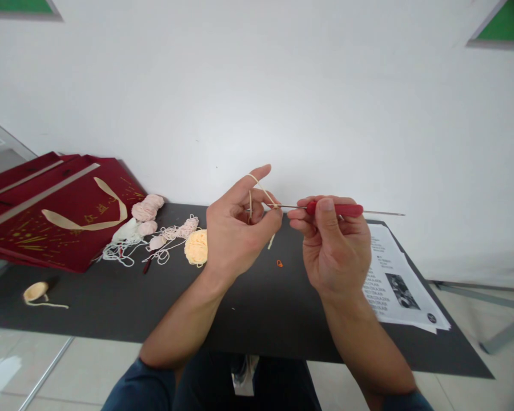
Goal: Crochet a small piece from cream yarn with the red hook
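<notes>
Cream yarn (261, 187) loops over the raised index finger of my left hand (235, 231) and winds round its other fingers. Thumb and a finger of that hand pinch the yarn where a short tail hangs down. My right hand (338, 245) is closed round the red handle of a crochet hook (345, 210), thumb on top. The hook's thin metal shaft points left and its tip meets the yarn at the left fingertips. A second metal shaft sticks out of the handle to the right. Below the hands, a small orange stitch marker (279, 264) lies on the dark table (257, 319).
A yellow yarn ball (196, 248) sits left of my left wrist, beside pink yarn (148, 208) and tangled white yarn (126, 234). Dark red gift bags (68, 217) lean at the left. A small cream crocheted piece (36, 292) lies front left, printed sheets (398, 279) at the right.
</notes>
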Demonstrator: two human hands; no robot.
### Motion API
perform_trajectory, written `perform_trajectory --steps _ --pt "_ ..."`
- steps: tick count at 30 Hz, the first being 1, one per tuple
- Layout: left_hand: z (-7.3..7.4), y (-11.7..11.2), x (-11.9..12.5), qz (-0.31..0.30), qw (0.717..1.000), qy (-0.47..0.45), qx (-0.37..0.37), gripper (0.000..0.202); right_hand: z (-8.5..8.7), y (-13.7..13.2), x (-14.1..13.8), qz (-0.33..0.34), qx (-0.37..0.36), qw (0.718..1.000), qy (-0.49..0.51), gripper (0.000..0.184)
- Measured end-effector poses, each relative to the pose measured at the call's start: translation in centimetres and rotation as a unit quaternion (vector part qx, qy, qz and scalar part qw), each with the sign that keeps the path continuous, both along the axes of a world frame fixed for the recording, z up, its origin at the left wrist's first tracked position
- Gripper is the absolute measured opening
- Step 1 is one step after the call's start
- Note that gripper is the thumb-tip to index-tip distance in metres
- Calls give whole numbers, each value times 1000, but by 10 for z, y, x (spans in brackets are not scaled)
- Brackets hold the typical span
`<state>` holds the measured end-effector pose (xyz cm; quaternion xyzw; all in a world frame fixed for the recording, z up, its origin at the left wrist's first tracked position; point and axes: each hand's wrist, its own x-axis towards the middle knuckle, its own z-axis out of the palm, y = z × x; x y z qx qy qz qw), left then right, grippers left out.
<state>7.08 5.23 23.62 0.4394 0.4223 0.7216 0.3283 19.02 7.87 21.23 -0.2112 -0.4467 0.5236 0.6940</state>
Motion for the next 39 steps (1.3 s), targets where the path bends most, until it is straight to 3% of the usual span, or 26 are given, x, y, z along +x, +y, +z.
perform_trajectory --steps 5,12,21,28,32,35,39 --pt "-3 -3 -6 -2 999 38 -6 56 1 1 2 -26 -1 1000 -14 11" --pt "-8 4 -13 -39 998 36 13 38 3 3 2 -22 -19 999 -17 15" --pt "-11 7 -13 -13 997 79 21 51 2 7 3 -27 -25 999 -34 18" --pt "-17 18 -14 -56 996 -15 65 44 -1 5 2 -37 7 999 -26 10" --pt "-22 24 -11 -73 993 -69 65 47 -5 0 -2 -93 53 993 -51 7" --pt "-20 24 -7 -77 989 -108 62 45 -9 -7 -2 -182 124 968 -122 13" --pt "-12 21 -10 -129 974 -187 17 52 -19 -14 -1 -282 302 882 -227 44"
